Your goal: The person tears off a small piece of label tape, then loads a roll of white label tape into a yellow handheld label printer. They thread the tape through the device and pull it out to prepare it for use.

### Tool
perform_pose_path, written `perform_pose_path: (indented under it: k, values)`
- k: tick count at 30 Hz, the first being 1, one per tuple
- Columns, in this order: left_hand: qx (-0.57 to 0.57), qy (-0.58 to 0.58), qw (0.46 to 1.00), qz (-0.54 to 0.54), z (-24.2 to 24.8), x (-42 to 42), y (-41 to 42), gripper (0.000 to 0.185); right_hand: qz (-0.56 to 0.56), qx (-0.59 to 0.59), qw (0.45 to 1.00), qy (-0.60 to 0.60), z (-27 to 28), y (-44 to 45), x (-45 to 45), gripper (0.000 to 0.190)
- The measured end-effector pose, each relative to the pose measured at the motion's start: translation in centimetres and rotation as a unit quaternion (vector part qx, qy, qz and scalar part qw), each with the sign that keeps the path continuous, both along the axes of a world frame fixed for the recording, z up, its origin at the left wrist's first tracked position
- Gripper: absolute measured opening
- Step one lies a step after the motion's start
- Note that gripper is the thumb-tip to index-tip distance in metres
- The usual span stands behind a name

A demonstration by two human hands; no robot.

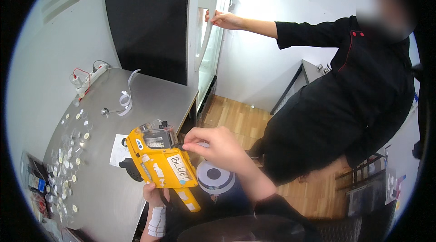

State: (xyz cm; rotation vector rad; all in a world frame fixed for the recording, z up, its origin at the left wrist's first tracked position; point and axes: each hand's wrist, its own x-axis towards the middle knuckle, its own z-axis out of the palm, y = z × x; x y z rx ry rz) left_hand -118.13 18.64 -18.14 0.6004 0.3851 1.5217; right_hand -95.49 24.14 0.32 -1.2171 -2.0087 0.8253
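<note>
A yellow handheld label printer gun [163,167], with clear covers at its head and a handwritten sticker, is tilted in front of me. My left hand [155,194] grips it from below; several white labels [157,221] are stuck around that wrist. My right hand [218,148] is beside the printer's right edge, thumb and forefinger together near its head. Whether something is between those fingertips is hard to see. Below the right hand, a white label roll [221,187] with a dark centre rests by my lap. A sheet of paper [117,150] lies partly behind the printer.
On the steel table [109,187] several small clear lids [64,167] spread along the left side. A curled paper strip [127,102], a metal utensil [109,111] and a power strip [92,80] are farther back. A co-worker's hand [224,20] holds a white door handle [206,44].
</note>
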Motion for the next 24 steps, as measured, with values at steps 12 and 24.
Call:
perform_pose_path:
  k: [12,24]
  values:
    - [-0.023,0.005,1.000,0.013,0.1,0.0,0.1,0.061,0.008,0.052,0.999,-0.003,-0.3,-0.5,1.2,0.018]
    - [-0.014,0.007,1.000,-0.010,0.9,0.5,0.2,0.060,-0.023,0.011,0.999,0.036,-0.8,-0.6,0.4,0.020]
